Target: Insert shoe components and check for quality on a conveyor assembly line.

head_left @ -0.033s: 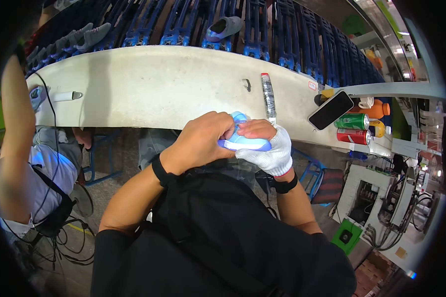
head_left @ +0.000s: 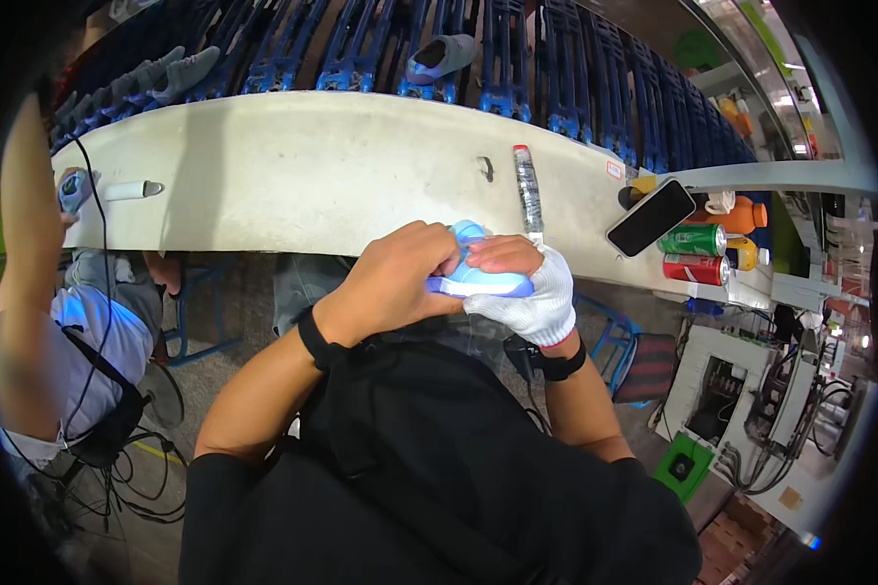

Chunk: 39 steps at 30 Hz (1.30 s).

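Observation:
Both my hands hold a small light-blue shoe [head_left: 493, 283] with a pale, lilac-edged sole, just off the near edge of the bench. My bare left hand [head_left: 400, 268] grips its left end, with the thumb low along the sole. On my right hand [head_left: 532, 288] is a white knit glove that leaves the fingers uncovered; they lie bent over the upper. My palms and fingers hide much of the shoe. Beyond my right hand lies a long tool [head_left: 528, 190] with a tape-wrapped handle and red end. A small dark curved piece [head_left: 486, 169] rests left of it.
A phone [head_left: 652, 216], a green can [head_left: 693, 239], a red can [head_left: 695, 269] and an orange bottle [head_left: 748, 213] stand right on the white bench [head_left: 293, 146]. Blue racks [head_left: 351, 58] behind carry grey shoes [head_left: 439, 58]. A co-worker [head_left: 78, 361] sits left near a white tube [head_left: 132, 190].
My hands and the shoe stay almost where they were. At the left, the co-worker's hand has come into view beside the shoe there.

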{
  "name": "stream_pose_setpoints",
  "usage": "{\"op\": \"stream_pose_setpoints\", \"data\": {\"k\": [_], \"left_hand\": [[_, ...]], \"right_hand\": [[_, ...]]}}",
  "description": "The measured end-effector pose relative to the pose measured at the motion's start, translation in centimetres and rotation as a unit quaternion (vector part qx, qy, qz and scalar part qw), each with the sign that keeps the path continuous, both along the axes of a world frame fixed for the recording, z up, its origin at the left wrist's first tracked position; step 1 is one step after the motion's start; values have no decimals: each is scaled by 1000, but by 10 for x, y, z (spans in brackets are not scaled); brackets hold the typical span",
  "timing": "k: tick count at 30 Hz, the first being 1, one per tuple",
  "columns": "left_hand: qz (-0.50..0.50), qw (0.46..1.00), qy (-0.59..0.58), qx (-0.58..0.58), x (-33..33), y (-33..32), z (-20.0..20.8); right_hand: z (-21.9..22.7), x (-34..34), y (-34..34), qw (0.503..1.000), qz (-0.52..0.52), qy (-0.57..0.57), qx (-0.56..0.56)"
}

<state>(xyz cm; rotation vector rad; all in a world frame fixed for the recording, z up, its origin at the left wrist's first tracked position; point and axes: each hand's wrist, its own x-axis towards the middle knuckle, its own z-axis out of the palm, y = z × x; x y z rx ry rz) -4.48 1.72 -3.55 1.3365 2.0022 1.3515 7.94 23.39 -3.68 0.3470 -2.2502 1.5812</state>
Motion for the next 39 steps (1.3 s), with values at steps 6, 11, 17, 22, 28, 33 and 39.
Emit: {"op": "stream_pose_setpoints", "data": {"k": [6, 11, 17, 22, 28, 33, 39], "left_hand": [[43, 988, 148, 29, -19, -30, 4], [14, 978, 209, 6, -41, -29, 54], [9, 983, 179, -29, -57, -26, 55], [6, 989, 148, 3, -71, -11, 36], [77, 987, 8, -139, -90, -18, 32], [74, 980, 14, -183, -98, -8, 36], [31, 969, 105, -221, -90, 31, 67]], "right_hand": [[-14, -4, -22, 898, -116, -14, -424], [-20, -40, -22, 738, -117, -140, -650], [-15, -54, -25, 993, -76, -87, -31], [15, -91, -43, 999, -33, -9, -30], [-18, -117, -60, 941, -99, 1, -325], [-22, -124, -46, 920, -33, -42, -387], [-18, -116, -20, 952, -38, -87, -292]]}}
